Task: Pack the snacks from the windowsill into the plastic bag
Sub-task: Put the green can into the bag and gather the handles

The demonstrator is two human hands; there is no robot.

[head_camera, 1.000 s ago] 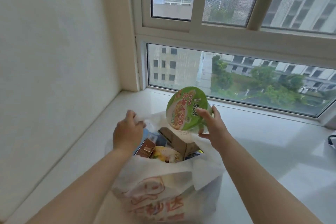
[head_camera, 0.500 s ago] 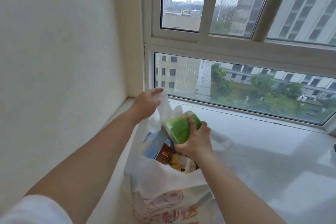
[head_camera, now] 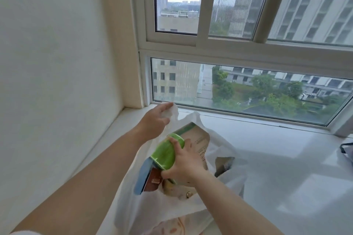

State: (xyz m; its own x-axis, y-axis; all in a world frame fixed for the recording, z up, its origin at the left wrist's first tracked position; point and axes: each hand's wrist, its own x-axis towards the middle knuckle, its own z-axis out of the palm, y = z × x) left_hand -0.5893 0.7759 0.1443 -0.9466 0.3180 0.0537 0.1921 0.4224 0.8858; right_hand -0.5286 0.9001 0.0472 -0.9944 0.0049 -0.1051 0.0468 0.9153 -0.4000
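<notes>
A white plastic bag (head_camera: 227,173) stands open on the white windowsill (head_camera: 286,158). My left hand (head_camera: 155,120) pinches the bag's far handle and holds it up near the window corner. My right hand (head_camera: 185,164) grips a green instant-noodle cup (head_camera: 166,153), tilted on its side, down inside the bag's mouth. Beneath and around the cup lie a beige carton (head_camera: 198,139), a blue packet (head_camera: 143,179), a brown packet (head_camera: 153,179) and a yellowish wrapper (head_camera: 175,189). Part of the cup is hidden by my fingers.
A white wall (head_camera: 57,63) closes off the left side. The window frame (head_camera: 248,51) and glass run along the back of the sill. A dark object (head_camera: 346,150) pokes in at the right edge.
My right hand has turned the noodle cup on its side and lowered it into the bag. My left hand has pulled the bag's handle up and back toward the window.
</notes>
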